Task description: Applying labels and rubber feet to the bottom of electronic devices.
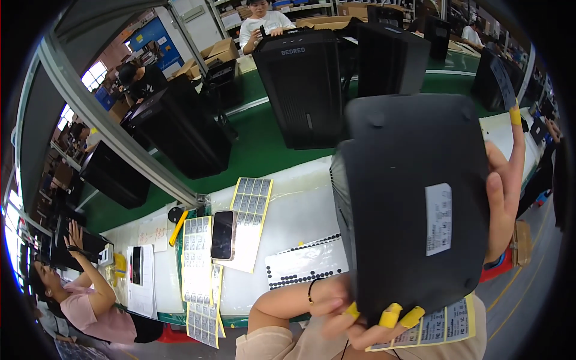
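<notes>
A large black box-shaped device [396, 186] is held up in front of me with its flat, footed face turned to me. One silver label [438, 219] is stuck on that face. My left hand [363, 324], with yellow finger covers, grips the device's lower edge. My right hand [503, 192] holds its right side, thumb against the edge. The right index finger stretches upward, a loose silver label [503, 84] clinging to its yellow-covered tip. A sheet of silver labels [447, 324] lies on my lap, partly hidden behind the device and my left hand.
On the white bench lie label sheets [198, 258], a phone [224, 235], a yellow cutter [178, 228] and a sheet of black dots [307, 262]. Beyond, black devices [300, 90] stand on a green conveyor [258, 132]. A metal post [120, 126] rises at left; co-workers [87, 288] work nearby.
</notes>
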Tool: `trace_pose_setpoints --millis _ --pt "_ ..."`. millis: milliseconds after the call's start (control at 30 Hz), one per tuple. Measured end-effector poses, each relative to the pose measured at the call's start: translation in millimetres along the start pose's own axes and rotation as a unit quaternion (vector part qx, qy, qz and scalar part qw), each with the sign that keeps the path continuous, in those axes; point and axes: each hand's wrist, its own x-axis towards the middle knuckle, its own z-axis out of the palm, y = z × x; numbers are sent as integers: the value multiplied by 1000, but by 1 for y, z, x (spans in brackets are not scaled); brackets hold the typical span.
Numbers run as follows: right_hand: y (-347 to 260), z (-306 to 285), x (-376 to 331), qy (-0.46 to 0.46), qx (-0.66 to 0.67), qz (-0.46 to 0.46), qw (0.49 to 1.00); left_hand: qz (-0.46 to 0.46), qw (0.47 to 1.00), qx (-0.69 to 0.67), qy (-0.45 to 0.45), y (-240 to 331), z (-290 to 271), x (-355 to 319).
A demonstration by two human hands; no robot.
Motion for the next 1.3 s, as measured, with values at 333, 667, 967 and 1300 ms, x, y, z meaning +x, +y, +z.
trace_pose_setpoints --millis 333,667,967,1300 --pt "-16 53 6 -42 167 78 982 288 923 -119 -226 -29 -31 10" --pt "-1 169 118 -330 63 225 915 369 756 78 -535 -111 -44 -34" --pt "64 241 174 -221 212 203 930 354 669 144 -638 -251 -68 -31" --pt "142 289 219 -183 244 146 941 322 674 188 -638 -316 -52 -62"
